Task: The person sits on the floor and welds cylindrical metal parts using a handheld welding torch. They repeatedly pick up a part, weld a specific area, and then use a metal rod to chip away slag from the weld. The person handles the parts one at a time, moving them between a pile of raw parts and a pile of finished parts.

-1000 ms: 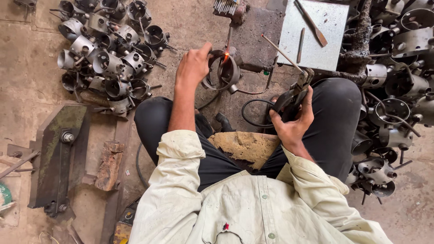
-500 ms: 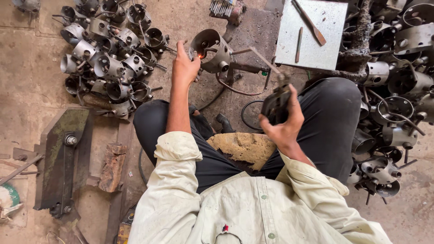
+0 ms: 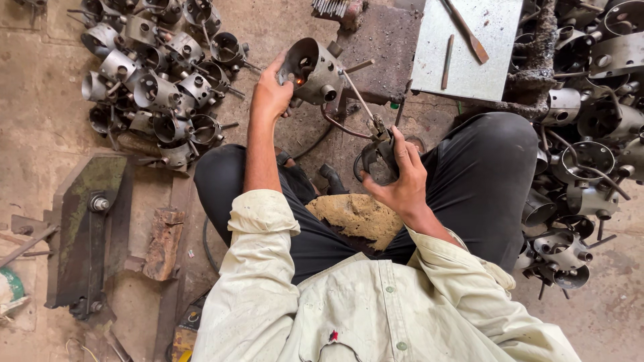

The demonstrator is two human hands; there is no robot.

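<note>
From the head camera, the left hand (image 3: 270,94) is lifted out in front, fingers curled shut around the rim of a round metal housing (image 3: 312,68) with an open mouth turned toward the person; a small orange glow shows inside its rim, just beside the thumb. The right hand (image 3: 401,175) sits lower and nearer the body, over the lap, closed on a dark welding holder (image 3: 376,155). A thin rod (image 3: 357,94) runs up from that holder to the housing, so the two hands are apart, linked only by rod and workpiece. A dark cable (image 3: 333,125) loops below the housing toward the holder.

Beyond the left hand, to its outer side, lies one heap of similar metal housings (image 3: 154,87), well over a dozen; an exact count cannot be made. Past the right hand is a second heap of housings (image 3: 590,167), likewise too tangled to count.

Ahead of the right hand lies one grey metal sheet (image 3: 463,67) carrying a wooden-handled tool (image 3: 466,30) and one short rod (image 3: 447,62). Between the knees, close under the right hand, is a yellowish worn cushion (image 3: 359,216). Well off to the left-hand side, a dark green steel bracket (image 3: 87,228) lies on the concrete floor (image 3: 40,134).
</note>
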